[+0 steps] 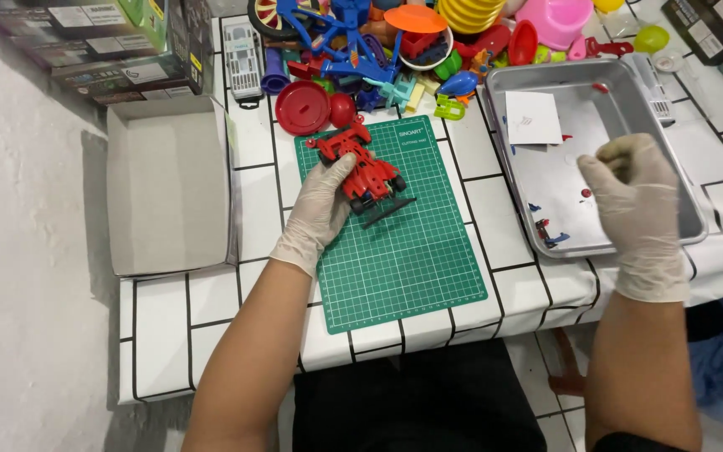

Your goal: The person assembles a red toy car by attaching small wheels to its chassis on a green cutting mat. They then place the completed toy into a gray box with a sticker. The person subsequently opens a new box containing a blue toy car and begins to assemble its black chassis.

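Assembly, we judge: our left hand (321, 201) lies loosely closed on the red car (361, 167) on the mat (403, 259). Our right hand (633, 192) hovers over the tray (679, 209), fingers curled; whether it holds anything we cannot tell. Next needs a small part from there.

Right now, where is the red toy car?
In the head view, the red car sits at the top of the green mat, left of the metal tray, under the left hand.
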